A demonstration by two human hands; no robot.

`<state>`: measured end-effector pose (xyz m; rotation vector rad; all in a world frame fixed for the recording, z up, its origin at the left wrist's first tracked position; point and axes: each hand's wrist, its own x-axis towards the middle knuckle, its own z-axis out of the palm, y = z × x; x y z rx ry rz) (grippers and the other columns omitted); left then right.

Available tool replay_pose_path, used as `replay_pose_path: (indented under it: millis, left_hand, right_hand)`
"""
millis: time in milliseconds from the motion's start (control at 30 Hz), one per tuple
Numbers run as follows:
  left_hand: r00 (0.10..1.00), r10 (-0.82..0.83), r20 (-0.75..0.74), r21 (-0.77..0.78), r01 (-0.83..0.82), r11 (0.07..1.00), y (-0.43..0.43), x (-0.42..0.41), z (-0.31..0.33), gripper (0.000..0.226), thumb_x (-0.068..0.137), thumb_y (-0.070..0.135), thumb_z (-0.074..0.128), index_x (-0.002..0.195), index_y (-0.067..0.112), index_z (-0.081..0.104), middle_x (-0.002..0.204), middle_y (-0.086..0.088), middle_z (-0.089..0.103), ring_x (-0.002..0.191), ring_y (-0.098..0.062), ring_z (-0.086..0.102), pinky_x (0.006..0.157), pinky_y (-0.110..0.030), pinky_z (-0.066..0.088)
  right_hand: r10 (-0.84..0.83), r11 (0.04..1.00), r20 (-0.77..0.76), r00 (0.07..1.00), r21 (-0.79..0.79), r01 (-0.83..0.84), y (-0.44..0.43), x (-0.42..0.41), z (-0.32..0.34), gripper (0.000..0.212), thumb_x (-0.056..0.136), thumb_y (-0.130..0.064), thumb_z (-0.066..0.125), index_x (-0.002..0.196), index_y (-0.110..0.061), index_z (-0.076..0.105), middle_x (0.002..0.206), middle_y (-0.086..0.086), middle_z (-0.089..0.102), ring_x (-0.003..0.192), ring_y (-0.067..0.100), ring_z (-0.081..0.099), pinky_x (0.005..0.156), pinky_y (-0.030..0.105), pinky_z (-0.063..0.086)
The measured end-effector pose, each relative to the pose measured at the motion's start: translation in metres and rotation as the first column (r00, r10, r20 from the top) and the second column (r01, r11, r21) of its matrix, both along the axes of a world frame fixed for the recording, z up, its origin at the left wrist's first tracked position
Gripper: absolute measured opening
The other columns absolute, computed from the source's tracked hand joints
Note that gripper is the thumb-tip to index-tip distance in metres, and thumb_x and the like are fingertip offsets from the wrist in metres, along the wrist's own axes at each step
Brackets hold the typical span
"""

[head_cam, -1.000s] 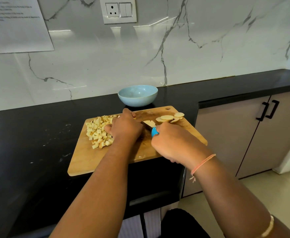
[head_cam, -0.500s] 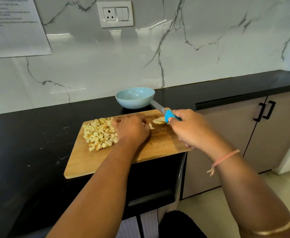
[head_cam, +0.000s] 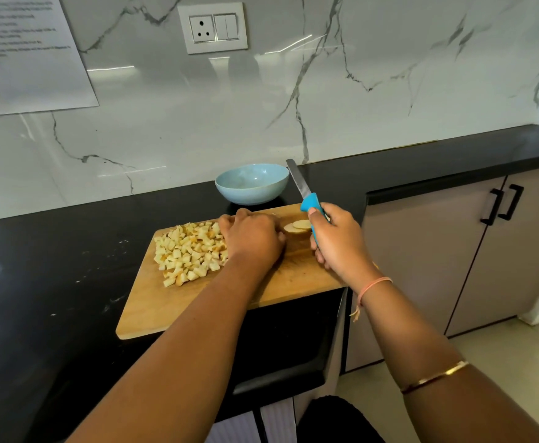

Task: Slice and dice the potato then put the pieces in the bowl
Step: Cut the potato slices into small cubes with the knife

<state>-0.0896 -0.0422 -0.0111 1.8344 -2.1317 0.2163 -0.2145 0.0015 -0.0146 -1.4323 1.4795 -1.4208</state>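
Your right hand grips the knife, the blade raised over the far edge of the board. Your left hand lies curled at mid-board; whether it holds something, I cannot tell. The slices lie between your hands, the dice on the board's left. A hasty cut may meet your knuckles, or thin slices may slip.

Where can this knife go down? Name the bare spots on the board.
Free: the near-left corner of the cutting board, in front of the diced potato; also the strip between both wrists. Crowded: the far edge, with left hand, potato slices and right hand gripping the knife.
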Motion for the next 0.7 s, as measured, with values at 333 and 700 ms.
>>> replay_pose_path:
  millis: [333,700]
  left_hand:
    - [0.97,0.228,0.085,-0.035,-0.226,0.973,-0.021,0.027,0.002,0.028,0.096,0.032,0.046,0.111,0.018,0.065,0.122,-0.005,0.053,0.12,-0.026,0.042,0.1,-0.044,0.028]
    - [0.967,0.244,-0.073,-0.143,-0.252,0.957,-0.027,0.027,0.012,0.021,0.097,0.013,0.043,0.11,0.022,0.058,0.087,-0.002,0.061,0.084,-0.021,0.052,0.092,-0.038,0.027]
  right_hand:
    - [0.056,0.998,0.235,0.97,0.02,-0.062,-0.003,-0.008,-0.001,0.017,0.101,-0.029,0.041,0.111,-0.025,0.055,0.061,0.005,0.05,0.039,0.01,0.04,0.038,0.02,0.031]
    - [0.087,0.996,0.319,0.944,0.005,-0.093,-0.005,-0.011,-0.003,0.019,0.101,-0.031,0.042,0.111,-0.022,0.055,0.06,0.005,0.05,0.038,0.01,0.04,0.043,0.022,0.032]
